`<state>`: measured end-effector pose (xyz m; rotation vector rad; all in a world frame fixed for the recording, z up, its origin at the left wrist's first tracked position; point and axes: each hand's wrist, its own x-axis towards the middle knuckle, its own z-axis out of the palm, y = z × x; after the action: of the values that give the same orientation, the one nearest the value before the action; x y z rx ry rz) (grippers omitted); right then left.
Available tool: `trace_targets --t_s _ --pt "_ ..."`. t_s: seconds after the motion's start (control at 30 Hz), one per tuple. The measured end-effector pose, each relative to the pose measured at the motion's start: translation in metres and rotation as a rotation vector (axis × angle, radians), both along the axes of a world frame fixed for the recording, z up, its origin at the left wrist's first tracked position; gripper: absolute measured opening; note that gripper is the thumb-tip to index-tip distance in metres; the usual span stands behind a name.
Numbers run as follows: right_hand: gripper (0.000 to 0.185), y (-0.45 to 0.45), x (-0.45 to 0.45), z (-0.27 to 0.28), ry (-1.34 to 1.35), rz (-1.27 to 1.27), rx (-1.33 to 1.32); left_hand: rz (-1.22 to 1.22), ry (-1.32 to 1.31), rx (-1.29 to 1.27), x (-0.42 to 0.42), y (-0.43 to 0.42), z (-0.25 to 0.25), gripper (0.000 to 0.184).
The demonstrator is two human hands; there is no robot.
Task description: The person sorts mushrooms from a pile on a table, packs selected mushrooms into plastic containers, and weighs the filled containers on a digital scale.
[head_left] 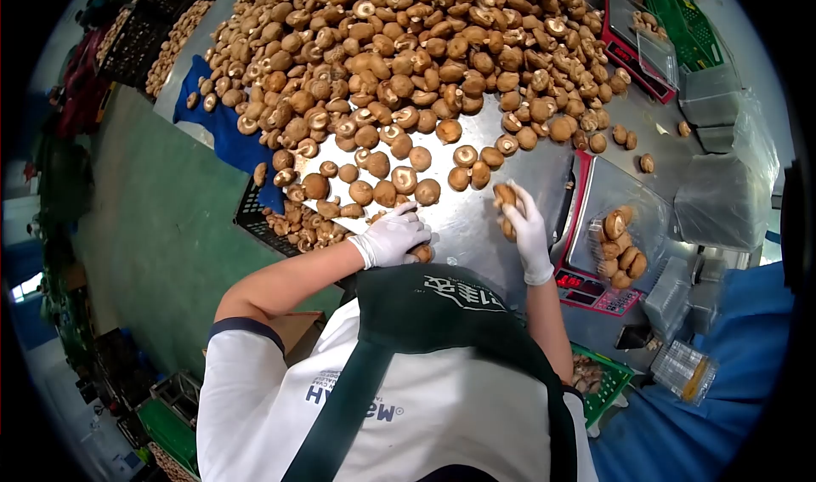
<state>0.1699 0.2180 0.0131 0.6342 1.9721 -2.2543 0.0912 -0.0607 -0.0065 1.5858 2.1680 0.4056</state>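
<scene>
Two or so brown mushrooms point(505, 195) sit in the right grip point(509, 205), with its fingers closed on them. The left grip point(416, 219) is bent low, close to one small mushroom point(421, 253); I cannot tell if it pinches anything. Past both grips, a big heap point(408, 48) lies on the shiny worktop point(476, 227). Left of the left grip is a black crate point(252, 217). Right of the right grip, a red scale point(610, 297) holds a full clear tray point(654, 242).

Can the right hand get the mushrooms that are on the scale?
Probably yes: the scale is just beside the right hand and nothing seems to block its mushrooms. But the fingers already hold other mushrooms.
</scene>
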Motion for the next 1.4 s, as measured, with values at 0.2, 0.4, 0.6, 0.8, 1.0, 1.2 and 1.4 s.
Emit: trace_targets --t_s 0.2,0.4,0.6,0.8,1.0,1.2,1.4 --pt "0.031 -0.027 0.034 -0.030 -0.246 0.542 0.187 0.017 0.069 -0.004 0.015 -0.024 0.004 0.064" --pt "0.034 -0.071 -0.005 -0.050 -0.290 0.669 0.216 0.191 0.074 0.039 0.014 -0.023 -0.005 0.047" --pt "0.039 -0.130 -0.045 -0.003 -0.008 0.722 0.266 0.780 -0.330 -0.008 0.015 -0.093 0.016 0.053" --pt "0.049 -0.105 -0.061 -0.017 0.146 0.522 1.073 1.102 -0.976 0.576 0.028 -0.116 0.022 0.043" --pt "0.042 -0.094 -0.064 -0.039 0.014 0.393 0.193 1.244 -0.488 0.239 0.033 -0.138 0.031 0.047" --pt "0.035 -0.077 -0.050 -0.035 -0.084 0.370 -0.185 1.127 0.012 0.223 0.012 -0.114 0.036 0.052" --pt "0.039 -0.072 -0.039 -0.010 -0.032 0.328 -0.254 0.865 -0.016 0.405 -0.031 -0.018 0.017 0.045"
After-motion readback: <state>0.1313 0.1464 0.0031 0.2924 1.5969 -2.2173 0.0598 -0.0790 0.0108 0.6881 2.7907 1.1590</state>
